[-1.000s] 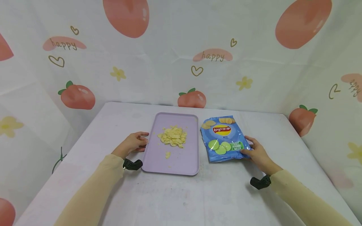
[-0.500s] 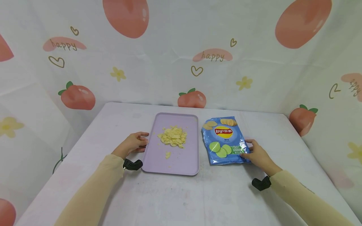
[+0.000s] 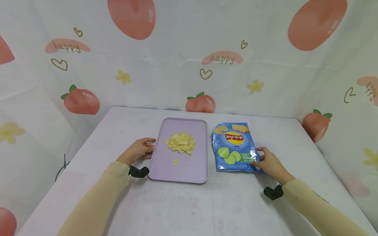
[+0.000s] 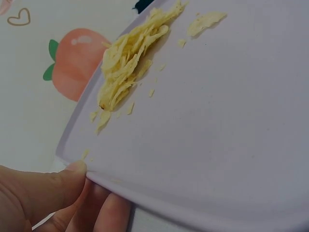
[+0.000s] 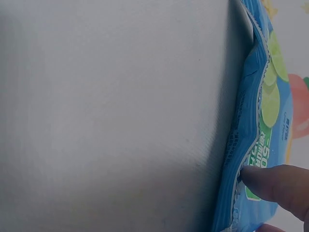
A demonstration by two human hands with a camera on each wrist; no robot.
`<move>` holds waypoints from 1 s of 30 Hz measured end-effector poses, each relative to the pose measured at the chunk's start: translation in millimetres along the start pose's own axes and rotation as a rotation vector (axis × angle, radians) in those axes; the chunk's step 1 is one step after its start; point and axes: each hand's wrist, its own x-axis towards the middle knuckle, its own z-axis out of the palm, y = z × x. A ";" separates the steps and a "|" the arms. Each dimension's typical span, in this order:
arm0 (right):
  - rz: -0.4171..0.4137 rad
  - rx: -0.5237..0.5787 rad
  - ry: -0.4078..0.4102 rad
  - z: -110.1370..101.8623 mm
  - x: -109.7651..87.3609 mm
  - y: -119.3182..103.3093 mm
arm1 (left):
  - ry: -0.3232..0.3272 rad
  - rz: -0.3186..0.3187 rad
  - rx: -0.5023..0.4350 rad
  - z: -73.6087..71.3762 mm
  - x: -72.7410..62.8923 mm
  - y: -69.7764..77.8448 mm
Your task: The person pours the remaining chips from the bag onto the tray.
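Note:
A light purple tray [image 3: 189, 172] lies on the table with a heap of potato chips [image 3: 180, 142] near its middle and loose crumbs around. My left hand [image 3: 138, 151] pinches the tray's left rim; in the left wrist view the thumb [image 4: 58, 186] is on top and the other fingers go beneath. To the right of the tray lies a blue Lay's chip bag [image 3: 234, 147], front up, with lime slices printed on it. My right hand [image 3: 271, 164] grips the bag's lower right corner. The right wrist view shows the thumb [image 5: 275, 183] on the bag's front; most other fingers are hidden.
The white table [image 3: 189, 209] reaches back to a hanging cloth [image 3: 165, 72] printed with peaches, hearts and flowers. A black camera mount [image 3: 138, 171] sits at the left wrist and another camera mount [image 3: 273, 192] at the right. A dark cord [image 3: 62, 168] hangs beyond the left table edge.
The chip bag has shifted slightly right and toward me, lying straighter and flatter, with my right hand still gripping its corner. The left hand and tray have not visibly moved.

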 end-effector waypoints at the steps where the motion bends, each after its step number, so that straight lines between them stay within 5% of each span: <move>1: 0.004 0.001 -0.001 -0.1 0.0 0.0 | 0.000 0.000 0.003 0.0 0.0 0.1; 30: 0.043 0.000 -0.018 2.5 -1.9 0.5 | -0.029 0.026 -0.020 -2.5 -8.7 3.8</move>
